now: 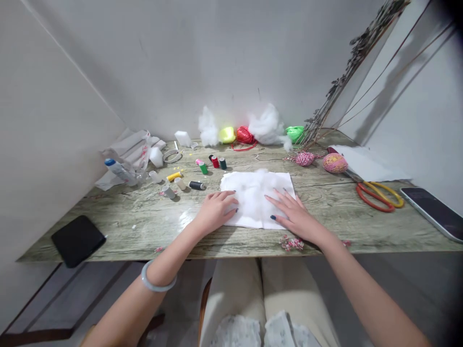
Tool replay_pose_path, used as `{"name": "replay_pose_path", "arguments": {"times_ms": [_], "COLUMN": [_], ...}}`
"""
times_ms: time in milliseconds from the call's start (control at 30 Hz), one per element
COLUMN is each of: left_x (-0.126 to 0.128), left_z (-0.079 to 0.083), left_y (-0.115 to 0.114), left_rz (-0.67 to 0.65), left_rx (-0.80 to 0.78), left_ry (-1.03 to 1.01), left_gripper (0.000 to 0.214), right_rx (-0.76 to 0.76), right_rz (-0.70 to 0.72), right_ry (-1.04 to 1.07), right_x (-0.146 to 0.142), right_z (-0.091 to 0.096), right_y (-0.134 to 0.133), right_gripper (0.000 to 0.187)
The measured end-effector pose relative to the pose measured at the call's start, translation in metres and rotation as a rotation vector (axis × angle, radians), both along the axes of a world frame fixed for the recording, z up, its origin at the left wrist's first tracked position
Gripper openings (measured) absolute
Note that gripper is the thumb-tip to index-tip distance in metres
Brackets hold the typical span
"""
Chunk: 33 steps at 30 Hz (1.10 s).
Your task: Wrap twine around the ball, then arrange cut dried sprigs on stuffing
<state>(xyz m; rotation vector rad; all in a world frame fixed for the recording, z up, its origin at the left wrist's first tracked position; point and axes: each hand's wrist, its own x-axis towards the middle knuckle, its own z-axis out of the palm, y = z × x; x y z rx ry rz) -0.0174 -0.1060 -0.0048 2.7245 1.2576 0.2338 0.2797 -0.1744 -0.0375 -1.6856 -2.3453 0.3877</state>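
A white cloth (267, 223) lies flat on the wooden table in front of me, with a layer of fluffy white stuffing (253, 197) spread over it. My left hand (218, 208) rests at the left edge of the cloth, its fingers reaching onto the stuffing. On the right side, my right hand (294, 214) lies palm down with the fingers spread, touching cloth and stuffing. Neither hand grips anything. The palms and what lies under them are hidden.
Several thread spools, one of them black (197, 185), lie left of the cloth. Behind are stuffing clumps (266, 124) and red twine (245, 135). Scissors (376, 196), a yarn ball (334, 163) and a phone (434, 212) lie right. A black flat object (78, 240) overhangs the left front edge.
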Motion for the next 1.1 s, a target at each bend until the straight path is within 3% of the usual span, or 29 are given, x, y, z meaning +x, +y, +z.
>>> {"name": "replay_pose_path", "arguments": {"times_ms": [100,200,300,400,500,600,700,800,900,933,1000,1100], "left_x": [0.002,0.011,0.031,0.053,0.064,0.064,0.056,0.036,0.01,0.003,-0.006,-0.004], "left_z": [0.009,0.02,0.02,0.007,-0.008,-0.012,0.0,0.016,0.023,0.023,0.02,0.011], "left_y": [-0.006,0.005,0.023,0.035,0.035,0.031,0.031,0.039,0.053,0.058,0.067,0.078], "left_rz": [0.112,0.24,0.132,0.017,-0.015,-0.025,-0.019,0.055,0.207,0.266,0.346,0.421], "left_rx": [0.065,0.165,0.177,0.088,-0.004,-0.03,-0.057,-0.014,0.014,-0.017,-0.109,-0.174], "left_ry": [-0.029,-0.089,-0.11,0.025,0.169,0.174,0.089,-0.104,-0.216,-0.192,-0.125,-0.078], "left_gripper": [0.026,0.035,0.047,0.063,0.065,0.062,0.067,0.062,0.043,0.04,0.036,0.035], "right_rx": [0.009,0.18,0.271,0.158,0.008,0.001,0.072,0.22,0.338,0.3,0.075,-0.095], "right_rz": [0.012,-0.094,-0.248,-0.269,-0.233,-0.206,-0.194,-0.196,-0.382,-0.473,-0.565,-0.55], "right_ry": [0.004,0.058,-0.015,-0.154,-0.184,-0.164,-0.069,0.206,0.479,0.461,0.315,0.215], "right_x": [0.006,0.008,-0.011,-0.036,-0.049,-0.05,-0.038,-0.006,0.036,0.048,0.063,0.063], "right_z": [0.012,0.032,0.043,0.036,0.02,0.006,0.004,0.014,0.025,0.028,0.029,0.026], "right_y": [0.009,0.022,0.037,0.049,0.054,0.053,0.054,0.063,0.078,0.083,0.093,0.108], "right_gripper": [0.049,0.055,0.063,0.068,0.069,0.065,0.064,0.055,0.047,0.044,0.039,0.036]}}
